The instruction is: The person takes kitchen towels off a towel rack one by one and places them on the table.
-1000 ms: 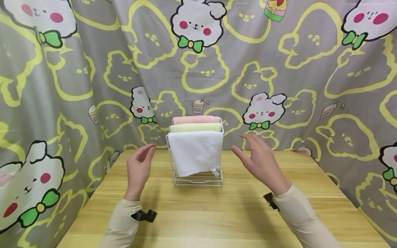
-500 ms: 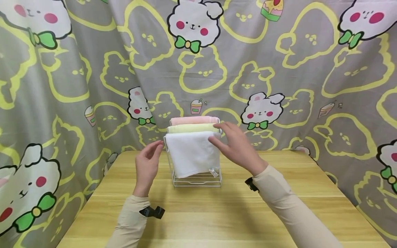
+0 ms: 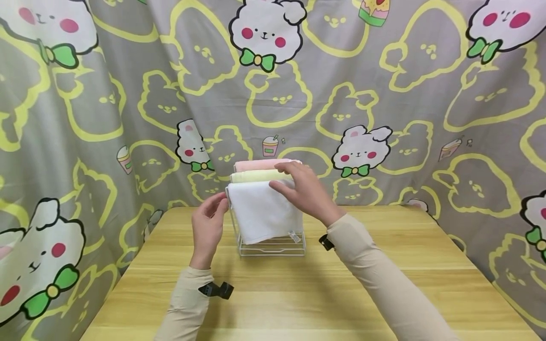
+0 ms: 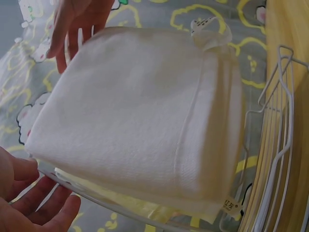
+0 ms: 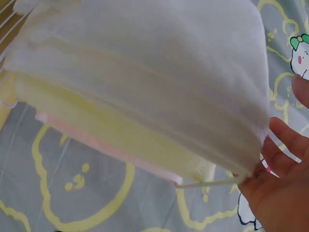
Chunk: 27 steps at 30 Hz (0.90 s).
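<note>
A folded white towel (image 3: 262,210) hangs over the front bar of a white wire rack (image 3: 273,251), with a small tag at its lower right. Behind it hang a yellow towel (image 3: 256,176) and a pink towel (image 3: 253,165). My left hand (image 3: 207,232) is at the rack's upper left corner, loosely bent fingers (image 4: 53,205) beside the side wire; whether they touch it is hard to tell. Over the white towel's top right corner reaches my right hand (image 3: 309,192), its thumb in front and fingers further back, apart from each other. The right ends of the towels are partly hidden by it.
The rack stands on a wood-grain table (image 3: 273,298). A grey curtain (image 3: 298,104) with yellow outlines and white rabbits hangs behind and on both sides. Black camera straps are on both wrists.
My right hand has moved left from beside the rack to over the white towel's top right. My left hand has shifted right to the rack's left corner. Rack and towels look unmoved.
</note>
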Tool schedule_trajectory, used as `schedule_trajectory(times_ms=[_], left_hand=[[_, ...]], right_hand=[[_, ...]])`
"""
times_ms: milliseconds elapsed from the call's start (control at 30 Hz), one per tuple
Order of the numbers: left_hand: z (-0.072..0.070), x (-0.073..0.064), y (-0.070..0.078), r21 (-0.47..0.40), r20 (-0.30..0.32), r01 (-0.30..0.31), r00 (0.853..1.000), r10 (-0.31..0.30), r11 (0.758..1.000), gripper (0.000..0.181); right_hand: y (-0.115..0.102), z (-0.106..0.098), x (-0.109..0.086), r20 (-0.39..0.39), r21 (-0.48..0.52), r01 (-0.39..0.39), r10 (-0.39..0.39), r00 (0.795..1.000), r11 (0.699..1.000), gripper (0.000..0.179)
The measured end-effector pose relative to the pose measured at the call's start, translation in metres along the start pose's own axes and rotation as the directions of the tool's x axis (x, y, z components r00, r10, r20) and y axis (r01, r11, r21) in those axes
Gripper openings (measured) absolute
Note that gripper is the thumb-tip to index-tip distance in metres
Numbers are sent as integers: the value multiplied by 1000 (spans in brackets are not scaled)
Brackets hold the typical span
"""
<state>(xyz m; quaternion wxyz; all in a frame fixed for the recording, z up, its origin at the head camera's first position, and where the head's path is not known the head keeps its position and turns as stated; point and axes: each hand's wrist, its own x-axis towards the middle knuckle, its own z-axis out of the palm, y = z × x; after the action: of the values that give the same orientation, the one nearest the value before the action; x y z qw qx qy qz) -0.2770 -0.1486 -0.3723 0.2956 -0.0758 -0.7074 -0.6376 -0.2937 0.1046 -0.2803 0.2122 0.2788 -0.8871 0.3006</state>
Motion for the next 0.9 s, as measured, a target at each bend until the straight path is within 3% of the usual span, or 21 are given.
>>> schedule_trajectory(times_ms=[267,500,733,900], left_hand=[[3,3,-2,-38,8,64,998,-63,997,24],[5,4,-6,-67,4,122,993,-122,990,25],[8,5,-7,-70,-9,137,990,-138,988,23],[9,6,-7,-56,0,131,991,-131,990,23]], right_hand=[[2,12,8,16,30,-5,4,1000,1000,51],[2,19,7,36,-87,-14,17,999,996,48],[5,27,5,3,-204,27,-27,1000,979,45],[7,30,3,-36,-213,50,-59,998,976,36]])
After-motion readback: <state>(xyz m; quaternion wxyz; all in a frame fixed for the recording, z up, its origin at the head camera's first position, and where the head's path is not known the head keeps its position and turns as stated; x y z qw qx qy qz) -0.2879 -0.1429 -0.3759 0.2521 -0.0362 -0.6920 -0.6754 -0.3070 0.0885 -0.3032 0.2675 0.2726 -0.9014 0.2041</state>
